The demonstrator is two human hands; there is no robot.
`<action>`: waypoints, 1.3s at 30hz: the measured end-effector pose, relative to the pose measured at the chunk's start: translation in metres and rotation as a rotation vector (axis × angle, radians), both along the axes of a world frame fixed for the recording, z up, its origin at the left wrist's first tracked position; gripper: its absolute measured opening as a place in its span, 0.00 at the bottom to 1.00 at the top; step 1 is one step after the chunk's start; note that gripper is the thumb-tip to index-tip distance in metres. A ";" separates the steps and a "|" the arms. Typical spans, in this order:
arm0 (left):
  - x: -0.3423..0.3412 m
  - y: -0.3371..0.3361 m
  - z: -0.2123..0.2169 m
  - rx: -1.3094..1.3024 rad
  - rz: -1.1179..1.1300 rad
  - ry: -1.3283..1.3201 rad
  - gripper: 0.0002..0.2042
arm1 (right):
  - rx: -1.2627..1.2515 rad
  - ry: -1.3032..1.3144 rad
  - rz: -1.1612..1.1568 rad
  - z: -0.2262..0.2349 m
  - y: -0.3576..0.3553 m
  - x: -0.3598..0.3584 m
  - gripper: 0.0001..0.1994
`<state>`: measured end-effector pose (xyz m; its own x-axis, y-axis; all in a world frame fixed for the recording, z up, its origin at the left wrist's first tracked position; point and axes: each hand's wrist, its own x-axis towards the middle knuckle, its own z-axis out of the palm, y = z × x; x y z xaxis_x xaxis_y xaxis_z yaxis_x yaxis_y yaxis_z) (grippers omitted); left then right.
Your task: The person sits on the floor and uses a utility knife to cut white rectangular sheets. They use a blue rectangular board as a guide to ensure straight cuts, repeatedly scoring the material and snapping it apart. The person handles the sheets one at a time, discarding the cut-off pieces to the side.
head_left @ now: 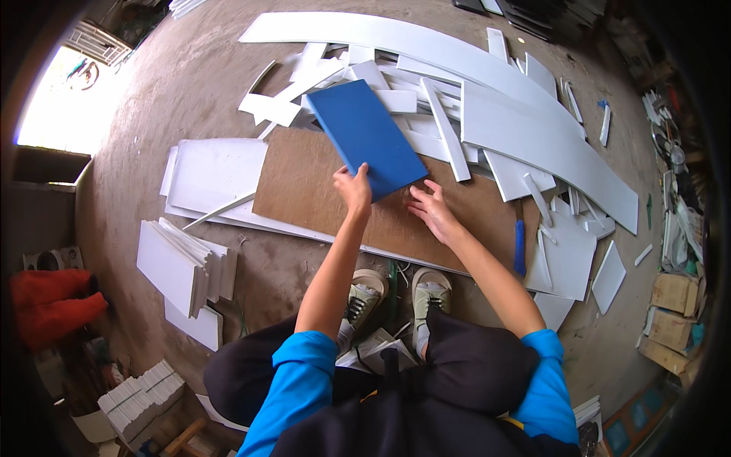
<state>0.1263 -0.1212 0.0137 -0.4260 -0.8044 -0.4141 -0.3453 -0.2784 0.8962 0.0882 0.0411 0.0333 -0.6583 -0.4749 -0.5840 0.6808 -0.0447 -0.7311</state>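
A flat blue rectangular panel (pixel 365 133) is tilted above a brown board (pixel 297 179) and some white offcuts. My left hand (pixel 352 186) grips its near-left edge, the thumb lying on the blue face. By the panel's near-right corner is my right hand (pixel 432 209), its fingers apart and holding nothing; whether a fingertip touches the corner I cannot tell. A tool with a blue handle (pixel 520 247) rests at the right end of the brown board, its dark narrow end pointing away from me.
Beyond the board, white strips (pixel 445 126) lie piled up, with a long white sheet (pixel 525 126) across them. A stack of white panels (pixel 171 263) stands at left. My shoes (pixel 430 293) are at the board's near edge. Cardboard boxes (pixel 674 312) sit far right.
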 end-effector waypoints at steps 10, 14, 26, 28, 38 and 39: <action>-0.055 0.136 0.045 0.329 -0.604 0.683 0.15 | -0.067 0.315 -0.632 0.040 0.105 -0.064 0.33; -0.087 0.128 -0.007 -0.083 -0.490 0.569 0.14 | 0.065 0.445 -0.827 0.055 0.166 -0.068 0.40; -0.193 0.147 -0.011 -0.074 -0.648 0.270 0.24 | 0.221 0.389 -1.278 0.049 0.306 -0.006 0.35; -0.197 0.159 0.019 0.223 -0.605 0.366 0.22 | 0.224 0.427 -1.322 0.052 0.326 -0.007 0.35; -0.093 0.072 0.152 0.337 -0.854 0.410 0.35 | 0.114 0.736 -1.304 0.127 0.293 -0.027 0.31; -0.071 0.051 0.149 0.333 -0.834 0.400 0.35 | 0.102 0.714 -1.258 0.136 0.278 -0.027 0.31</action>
<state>0.0555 -0.0704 0.1629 -0.9625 -0.0507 -0.2664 -0.2337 -0.3430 0.9098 0.0609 0.3196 0.1694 -0.7600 0.6484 0.0454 -0.2729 -0.2550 -0.9276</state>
